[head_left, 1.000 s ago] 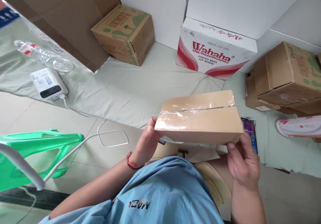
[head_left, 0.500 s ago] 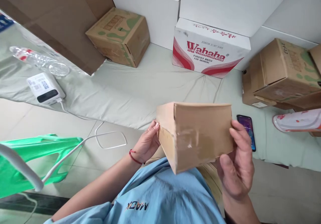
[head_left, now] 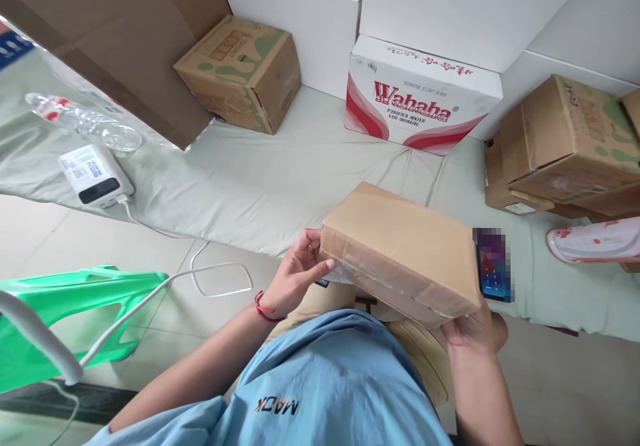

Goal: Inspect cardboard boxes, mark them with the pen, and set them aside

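A plain brown cardboard box (head_left: 403, 246) is held in front of my body, above the near edge of the cloth-covered surface. Clear tape runs along its near side. At the box's left end, my left hand (head_left: 303, 266) grips the corner, thumb on the taped side. Beneath the lower right corner is my right hand (head_left: 475, 329), supporting the box with most of its fingers hidden behind it. Just right of the box lies a phone (head_left: 494, 266), partly blurred out.
A Wahaha water carton (head_left: 420, 96) stands at the back. Printed cardboard boxes sit at the back left (head_left: 245, 73) and right (head_left: 575, 133). On the left lie a plastic bottle (head_left: 85, 123) and a white device (head_left: 95, 176) with a cable, above a green stool (head_left: 80, 319).
The box has been turned and tilted, so a broad plain face now points up and the taped side faces me. My right hand has shifted from its right side to underneath the corner.
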{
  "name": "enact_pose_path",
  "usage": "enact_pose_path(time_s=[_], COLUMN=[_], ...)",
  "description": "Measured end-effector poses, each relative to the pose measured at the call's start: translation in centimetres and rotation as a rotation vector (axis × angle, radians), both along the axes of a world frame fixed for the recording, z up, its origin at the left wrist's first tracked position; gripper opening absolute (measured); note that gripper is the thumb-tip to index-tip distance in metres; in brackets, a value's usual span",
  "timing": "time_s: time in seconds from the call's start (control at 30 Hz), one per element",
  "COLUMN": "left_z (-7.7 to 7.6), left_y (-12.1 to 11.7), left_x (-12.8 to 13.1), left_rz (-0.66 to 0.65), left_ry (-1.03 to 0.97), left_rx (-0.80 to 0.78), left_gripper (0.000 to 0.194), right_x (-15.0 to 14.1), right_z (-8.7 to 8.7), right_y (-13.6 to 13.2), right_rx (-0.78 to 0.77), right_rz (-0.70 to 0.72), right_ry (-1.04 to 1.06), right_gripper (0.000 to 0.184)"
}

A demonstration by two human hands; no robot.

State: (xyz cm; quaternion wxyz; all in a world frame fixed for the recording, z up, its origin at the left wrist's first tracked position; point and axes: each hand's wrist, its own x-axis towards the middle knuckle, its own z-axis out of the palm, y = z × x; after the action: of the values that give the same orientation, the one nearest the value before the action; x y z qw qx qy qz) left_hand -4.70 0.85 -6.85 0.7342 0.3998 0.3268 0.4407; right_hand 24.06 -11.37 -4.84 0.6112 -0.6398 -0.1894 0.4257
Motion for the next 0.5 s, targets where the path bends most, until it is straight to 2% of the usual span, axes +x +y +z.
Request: enact_pose_path(time_s=[0.07,0.17,0.27,0.4,0.5], left_z=[0.2,0.6,0.9,0.7,0.5], left_y=[0.1,0.4,0.5,0.4,0.1], left_x=[-0.4,-0.6,-0.4,-0.2,-0.6], left_rz=[-0.023,-0.072,-0.126,-0.164,-0.146], left_ry=[-0.039,-0.028,0.072,0.076,0.068], left_rx=[-0.097,-0.192,-0.236,-0.256,-0.249], left_gripper=[0.036,0.05,0.05,0.05,0.048], right_x=[0.0,-0.2,-1.0,-1.8,-1.5], right_z=[0.7,1.9,2.8,3.5,3.6], right_y=[0.4,0.6,0.3,-0.4,-0.9], right_rx=[-0.022,0.006,0.076,0.127,0.132], right_rz=[-0.062,-0.08,-0.053,0.004,0.071], right_ry=[0.061,0.043,-0.005,0.001,-0.009], right_gripper=[0.085,0.086,0.089,0.11,0.102])
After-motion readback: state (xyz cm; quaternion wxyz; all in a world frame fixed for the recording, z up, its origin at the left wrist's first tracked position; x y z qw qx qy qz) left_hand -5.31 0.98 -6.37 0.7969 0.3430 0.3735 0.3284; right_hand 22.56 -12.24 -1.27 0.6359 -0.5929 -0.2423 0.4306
